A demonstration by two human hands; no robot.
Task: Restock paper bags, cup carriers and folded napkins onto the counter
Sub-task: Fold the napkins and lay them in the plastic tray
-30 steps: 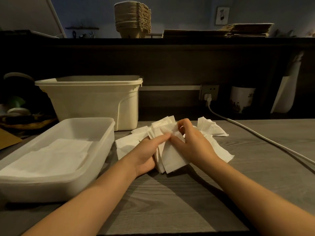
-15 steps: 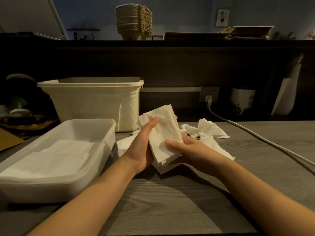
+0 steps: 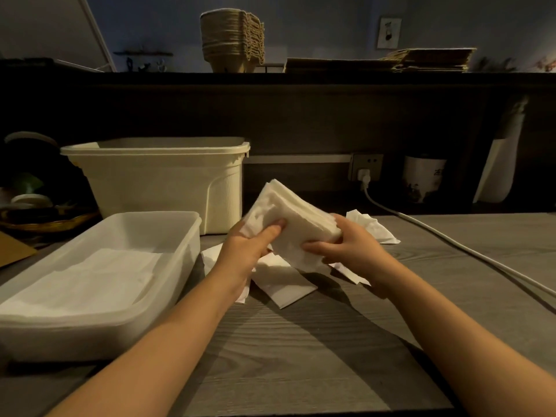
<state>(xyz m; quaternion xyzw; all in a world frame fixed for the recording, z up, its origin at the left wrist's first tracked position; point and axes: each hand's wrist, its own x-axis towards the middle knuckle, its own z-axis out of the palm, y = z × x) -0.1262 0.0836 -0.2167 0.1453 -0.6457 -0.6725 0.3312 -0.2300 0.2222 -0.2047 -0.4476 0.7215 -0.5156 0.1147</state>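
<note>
Napkin stack (image 3: 290,216) above table (image 3: 301,356) centre, between left hand (image 3: 248,246) on its left and right hand (image 3: 346,246) on its right. Loose napkins (image 3: 282,285) on table beneath stack and to its right. Tray (image 3: 183,260) near left, sheets (image 3: 90,281) in it. Tub (image 3: 156,182) just behind tray. Cable (image 3: 451,245) runs from far socket (image 3: 365,167) across table's right. On far shelf (image 3: 301,78): cup carriers (image 3: 231,40) left, paper bags (image 3: 427,60) right.

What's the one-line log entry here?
left hand: grips napkin stack | right hand: grips napkin stack | loose napkins: on table
</note>
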